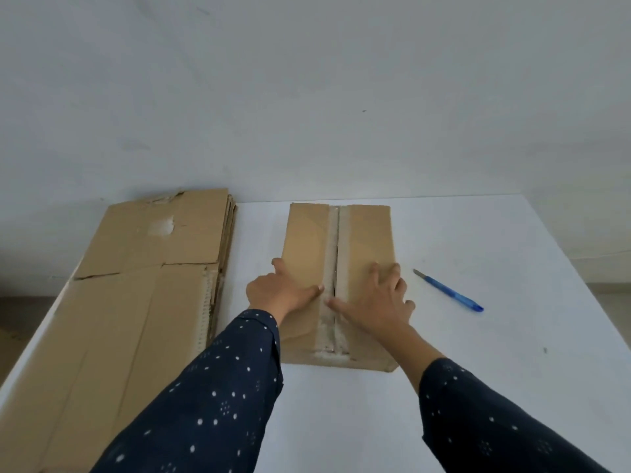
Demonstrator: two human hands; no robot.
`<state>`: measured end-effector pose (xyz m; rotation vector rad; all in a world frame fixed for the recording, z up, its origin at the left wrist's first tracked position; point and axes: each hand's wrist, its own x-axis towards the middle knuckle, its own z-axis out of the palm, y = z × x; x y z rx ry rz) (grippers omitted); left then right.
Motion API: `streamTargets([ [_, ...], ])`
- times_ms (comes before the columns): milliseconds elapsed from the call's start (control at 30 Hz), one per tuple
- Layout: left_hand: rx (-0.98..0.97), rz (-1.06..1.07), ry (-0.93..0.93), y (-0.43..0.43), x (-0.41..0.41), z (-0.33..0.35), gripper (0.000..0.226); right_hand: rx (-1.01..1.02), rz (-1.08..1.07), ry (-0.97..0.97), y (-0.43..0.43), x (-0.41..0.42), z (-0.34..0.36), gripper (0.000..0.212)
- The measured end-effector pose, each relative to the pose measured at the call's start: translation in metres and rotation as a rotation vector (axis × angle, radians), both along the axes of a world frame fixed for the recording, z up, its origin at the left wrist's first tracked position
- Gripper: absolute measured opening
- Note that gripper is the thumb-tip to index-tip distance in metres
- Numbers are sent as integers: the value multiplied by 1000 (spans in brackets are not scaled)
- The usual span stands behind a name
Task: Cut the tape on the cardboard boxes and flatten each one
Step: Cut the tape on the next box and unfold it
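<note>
A brown cardboard box (362,233) stands in the middle of the white table (478,370). A strip of pale tape (333,240) runs down its top, and a dark slit shows along the middle seam. My left hand (278,291) rests on the left top flap, thumb next to the seam and fingers at the flap's left edge. On the right flap lies my right hand (379,297), fingers spread flat and thumb touching the seam. A blue utility knife (449,294) lies on the table to the right of the box, apart from both hands.
A stack of flattened cardboard boxes (136,285) covers the left part of the table, reaching its left edge. A plain pale wall stands behind the table. Bare table surface lies in front of the box and to its right.
</note>
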<state>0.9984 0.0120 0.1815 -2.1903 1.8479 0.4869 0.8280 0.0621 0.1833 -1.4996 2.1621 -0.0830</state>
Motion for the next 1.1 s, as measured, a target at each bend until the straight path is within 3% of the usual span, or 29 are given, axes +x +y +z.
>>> streamTargets([
  [100,-12,31,57,6,0,-2,108,25,-6,73,6,10,-6,132],
  [333,-211,-67,241,27,-32,-7,83,-22,7,-163,6,-14,0,105],
  [500,-112,4,285,33,-53,-12,123,-39,25,-198,13,-39,-1,98],
  [800,-34,100,325,25,-68,1,137,-22,95,-289,17,-60,10,95],
  [900,1,164,371,14,-68,9,127,-25,98,-352,21,-70,20,84],
  [1000,54,277,447,6,-63,16,112,-70,-137,-663,18,-86,40,80],
  [1100,105,366,482,0,-65,26,107,-89,-139,-658,15,-92,52,82],
])
